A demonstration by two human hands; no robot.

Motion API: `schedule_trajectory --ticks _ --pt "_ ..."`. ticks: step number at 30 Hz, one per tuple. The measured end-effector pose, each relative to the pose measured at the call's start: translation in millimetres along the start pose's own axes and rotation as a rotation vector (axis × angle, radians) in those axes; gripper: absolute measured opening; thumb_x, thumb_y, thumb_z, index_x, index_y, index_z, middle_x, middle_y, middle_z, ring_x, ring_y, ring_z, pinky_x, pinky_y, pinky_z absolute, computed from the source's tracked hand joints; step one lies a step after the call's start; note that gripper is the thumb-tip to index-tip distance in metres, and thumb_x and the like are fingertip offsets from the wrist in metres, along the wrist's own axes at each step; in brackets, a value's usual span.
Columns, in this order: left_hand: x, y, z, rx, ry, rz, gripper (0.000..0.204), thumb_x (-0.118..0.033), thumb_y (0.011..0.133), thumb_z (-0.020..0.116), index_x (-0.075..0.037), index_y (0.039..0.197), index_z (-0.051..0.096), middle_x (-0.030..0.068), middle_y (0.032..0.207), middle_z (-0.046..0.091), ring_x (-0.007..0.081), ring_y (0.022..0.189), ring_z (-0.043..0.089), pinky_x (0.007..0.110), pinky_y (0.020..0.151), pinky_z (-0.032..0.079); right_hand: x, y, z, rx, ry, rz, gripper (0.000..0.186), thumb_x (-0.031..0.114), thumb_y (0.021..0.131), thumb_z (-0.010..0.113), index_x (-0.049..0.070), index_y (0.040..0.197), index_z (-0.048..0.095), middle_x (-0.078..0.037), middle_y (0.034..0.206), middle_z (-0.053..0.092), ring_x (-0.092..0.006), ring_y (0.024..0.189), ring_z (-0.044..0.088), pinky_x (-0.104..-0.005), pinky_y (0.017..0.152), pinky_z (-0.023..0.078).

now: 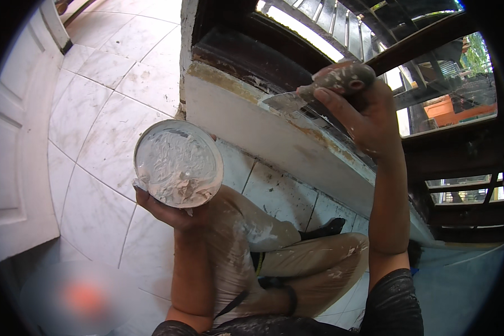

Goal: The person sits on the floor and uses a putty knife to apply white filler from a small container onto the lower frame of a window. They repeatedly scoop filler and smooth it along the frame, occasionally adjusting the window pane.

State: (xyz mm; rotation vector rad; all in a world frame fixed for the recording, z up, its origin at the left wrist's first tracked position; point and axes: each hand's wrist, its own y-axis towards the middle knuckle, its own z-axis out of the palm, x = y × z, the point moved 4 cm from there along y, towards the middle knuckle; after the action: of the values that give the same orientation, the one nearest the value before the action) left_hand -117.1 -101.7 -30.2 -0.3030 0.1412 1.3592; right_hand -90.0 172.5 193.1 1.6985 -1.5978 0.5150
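Observation:
My left hand (180, 217) is closed on a round pale lid (220, 166) from below, its fingers and thumb at the near rim. Whitish putty (176, 162) is smeared over the lid, with rougher lumps near the lower edge. In my right hand (372, 120) is a putty knife (344, 78), gripped by its putty-spattered handle. Its flat blade (285, 102) points left and lies at the worn ledge (224, 79) under the window; whether it touches the surface I cannot tell.
A low white wall (252, 123) runs diagonally beneath the dark louvred window frame (448, 151). White marble-look tiles (103, 120) cover the floor, with debris along the wall. A white panelled door (25, 134) stands at left. My putty-stained legs (313, 260) are folded below the wall.

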Motion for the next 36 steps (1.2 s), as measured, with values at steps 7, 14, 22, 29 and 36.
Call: schedule_trajectory --ticks 7,14,22,29,36 --pt "-2 1 9 -0.056 0.003 0.018 0.102 -0.079 0.101 0.047 -0.010 0.175 0.039 0.0263 0.172 0.047 0.0554 0.154 0.050 0.075 0.125 0.045 -12 23 3 0.137 -0.067 -0.055 0.018 0.005 0.108 0.079 -0.004 0.124 0.075 -0.014 0.111 0.084 -0.0221 0.108 0.084 -0.0348 0.099 0.065" --pt "-6 -1 10 -0.126 0.043 0.033 0.100 -0.080 0.103 0.038 -0.010 0.173 0.042 0.0285 0.167 0.053 0.0588 0.145 0.059 0.072 0.121 0.050 -14 37 2 0.143 -0.184 -0.094 0.019 0.013 0.110 0.079 -0.002 0.120 0.078 -0.012 0.107 0.085 -0.0203 0.107 0.083 -0.0345 0.099 0.063" --pt "-7 -1 11 -0.073 -0.025 -0.001 0.105 -0.083 0.101 0.042 -0.012 0.177 0.036 0.0257 0.175 0.043 0.0552 0.156 0.048 0.073 0.125 0.045 -31 60 -8 0.189 -0.185 -0.152 0.023 0.018 0.110 0.080 -0.002 0.122 0.079 -0.011 0.105 0.087 -0.0195 0.104 0.081 -0.0372 0.099 0.061" --pt "-5 1 4 0.014 -0.063 0.011 0.099 -0.080 0.103 0.040 -0.012 0.175 0.040 0.0259 0.173 0.047 0.0554 0.154 0.051 0.072 0.124 0.047 -31 55 -13 0.074 -0.282 -0.165 0.019 0.022 0.108 0.084 0.003 0.111 0.083 -0.007 0.103 0.083 -0.0165 0.096 0.076 -0.0361 0.093 0.059" --pt "-2 1 13 -0.073 -0.007 0.016 0.105 -0.083 0.102 0.042 -0.011 0.177 0.035 0.0254 0.175 0.044 0.0541 0.156 0.048 0.073 0.126 0.046 -24 43 1 -0.085 -0.302 -0.200 0.019 0.018 0.103 0.087 0.000 0.103 0.079 -0.007 0.091 0.077 -0.0155 0.085 0.071 -0.0326 0.081 0.057"
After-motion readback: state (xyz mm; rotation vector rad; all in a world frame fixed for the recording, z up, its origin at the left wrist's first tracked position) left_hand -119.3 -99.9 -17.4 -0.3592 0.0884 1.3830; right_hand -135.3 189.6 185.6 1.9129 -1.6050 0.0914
